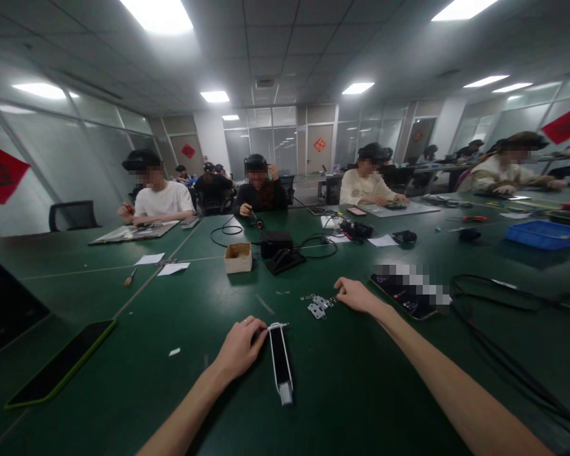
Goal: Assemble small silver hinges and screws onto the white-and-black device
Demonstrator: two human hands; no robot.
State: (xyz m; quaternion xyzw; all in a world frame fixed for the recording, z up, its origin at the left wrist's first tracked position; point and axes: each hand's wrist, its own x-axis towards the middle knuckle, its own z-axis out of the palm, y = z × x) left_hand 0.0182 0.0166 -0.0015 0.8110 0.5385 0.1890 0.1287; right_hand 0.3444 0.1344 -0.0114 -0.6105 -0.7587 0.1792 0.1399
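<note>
On the green table lies a long, narrow object with a white frame and a dark middle (280,358), a pale block at its near end. My left hand (241,347) rests beside its far end, with thumb and fingers closed at the frame's corner. A thin, light pin-like piece sticks out to the right there. Further right, my right hand (354,294) reaches to a small pile of silvery metal plates and tiny parts (318,307). Its fingertips are pinched together at the pile's right edge; whatever they hold is too small to make out.
A lit phone (403,292) lies right of my right hand, near black cables (479,348). A small cardboard box (238,258) and a black device (276,246) stand ahead. At left is a green-edged tablet (66,361); far right, a blue tray (546,235). Several people sit opposite.
</note>
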